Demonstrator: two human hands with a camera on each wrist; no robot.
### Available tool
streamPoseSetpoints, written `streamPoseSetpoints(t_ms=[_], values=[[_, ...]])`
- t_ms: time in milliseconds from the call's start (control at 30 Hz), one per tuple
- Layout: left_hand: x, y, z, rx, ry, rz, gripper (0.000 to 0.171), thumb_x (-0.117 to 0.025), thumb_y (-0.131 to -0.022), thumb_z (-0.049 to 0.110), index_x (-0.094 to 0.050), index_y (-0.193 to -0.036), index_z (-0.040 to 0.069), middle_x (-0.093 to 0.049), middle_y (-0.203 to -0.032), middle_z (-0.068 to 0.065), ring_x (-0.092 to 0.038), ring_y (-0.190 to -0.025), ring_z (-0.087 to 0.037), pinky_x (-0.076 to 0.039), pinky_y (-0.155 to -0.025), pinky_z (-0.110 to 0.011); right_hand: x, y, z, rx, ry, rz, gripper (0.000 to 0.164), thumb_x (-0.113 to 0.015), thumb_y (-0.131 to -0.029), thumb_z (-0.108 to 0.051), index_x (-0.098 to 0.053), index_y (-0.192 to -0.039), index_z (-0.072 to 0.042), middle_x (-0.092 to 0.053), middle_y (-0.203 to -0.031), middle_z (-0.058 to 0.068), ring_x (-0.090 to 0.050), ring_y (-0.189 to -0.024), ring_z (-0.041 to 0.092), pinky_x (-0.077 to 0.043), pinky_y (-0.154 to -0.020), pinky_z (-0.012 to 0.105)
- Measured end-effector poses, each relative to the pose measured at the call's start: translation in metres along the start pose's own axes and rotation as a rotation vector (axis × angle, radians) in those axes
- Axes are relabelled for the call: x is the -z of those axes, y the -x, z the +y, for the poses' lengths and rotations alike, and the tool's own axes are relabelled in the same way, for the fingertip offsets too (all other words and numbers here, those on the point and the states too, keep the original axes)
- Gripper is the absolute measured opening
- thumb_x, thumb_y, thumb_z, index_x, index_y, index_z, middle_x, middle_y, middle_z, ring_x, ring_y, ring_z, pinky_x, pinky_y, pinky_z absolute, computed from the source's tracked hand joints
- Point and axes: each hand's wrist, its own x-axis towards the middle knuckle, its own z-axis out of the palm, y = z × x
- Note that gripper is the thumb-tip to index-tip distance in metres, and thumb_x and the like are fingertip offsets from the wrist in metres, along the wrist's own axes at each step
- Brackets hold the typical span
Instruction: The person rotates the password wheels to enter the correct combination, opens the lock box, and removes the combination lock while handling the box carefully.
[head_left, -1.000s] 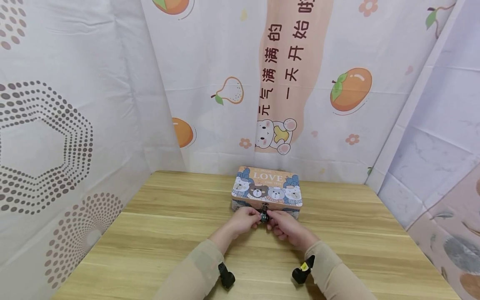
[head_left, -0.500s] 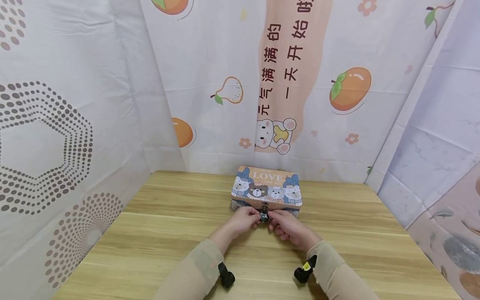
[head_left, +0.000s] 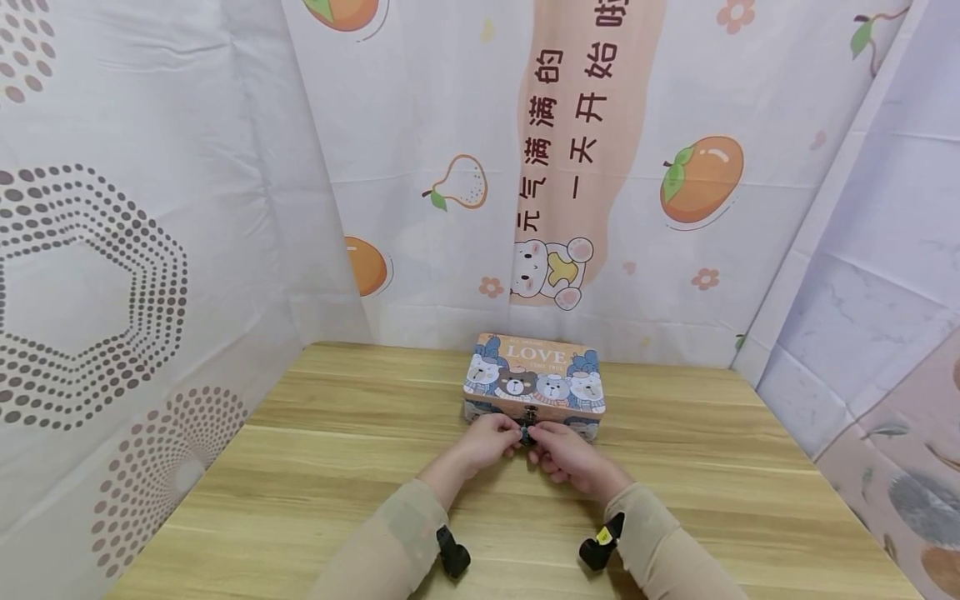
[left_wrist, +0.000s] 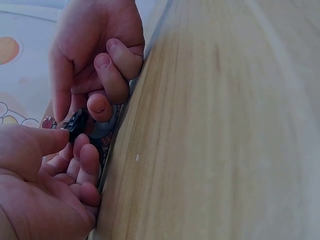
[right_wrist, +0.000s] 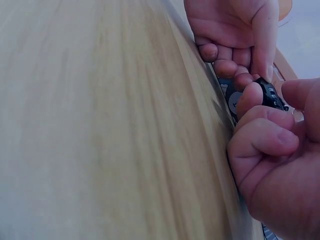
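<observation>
A black combination padlock (right_wrist: 270,94) with white digits on its dials hangs at the front clasp (head_left: 531,412) of a bear-printed tin box (head_left: 534,379) marked LOVE. From the left, my left hand (head_left: 486,442) pinches the padlock between thumb and fingers. My right hand (head_left: 572,455) grips its other side, thumb and index fingertip at the dials, the remaining fingers curled below. In the left wrist view the padlock (left_wrist: 76,125) shows between both hands' fingertips. The box lid is down. Fingers cover much of the padlock and part of the box's lower front.
The box stands near the back of a wood-grain table (head_left: 337,467), close to a fruit-printed curtain (head_left: 420,275). Patterned cloth hangs at the left (head_left: 247,208) and right (head_left: 862,317) sides.
My right hand shifted slightly right, then came back left, so its thumb now covers more of the padlock's front. The left hand and the box stay in place.
</observation>
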Motion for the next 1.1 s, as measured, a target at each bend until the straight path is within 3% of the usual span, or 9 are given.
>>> streamPoseSetpoints(t_ms=[500, 1100], values=[[0.0018, 0.0009, 0.0007, -0.004, -0.036, 0.002, 0.011, -0.060, -0.100, 0.010, -0.067, -0.099, 0.002, -0.065, -0.086, -0.003, -0.055, -0.077, -0.017, -0.045, -0.066, -0.029, -0.0015, 0.0012, 0.0007, 0.009, -0.024, -0.003, 0.038, -0.042, -0.110, -0.031, -0.054, -0.122, 0.002, -0.057, -0.083, 0.007, -0.032, -0.054, 0.009, -0.025, -0.045, 0.021], [0.0020, 0.0054, 0.0077, 0.039, -0.020, -0.003, 0.013, -0.058, -0.103, 0.013, -0.067, -0.102, 0.003, -0.064, -0.089, -0.004, -0.046, -0.060, -0.014, -0.037, -0.051, -0.027, 0.0019, -0.0008, 0.0002, 0.000, -0.006, 0.024, 0.037, -0.046, -0.109, -0.032, -0.054, -0.122, 0.001, -0.058, -0.083, 0.006, -0.031, -0.053, 0.010, -0.025, -0.044, 0.021]])
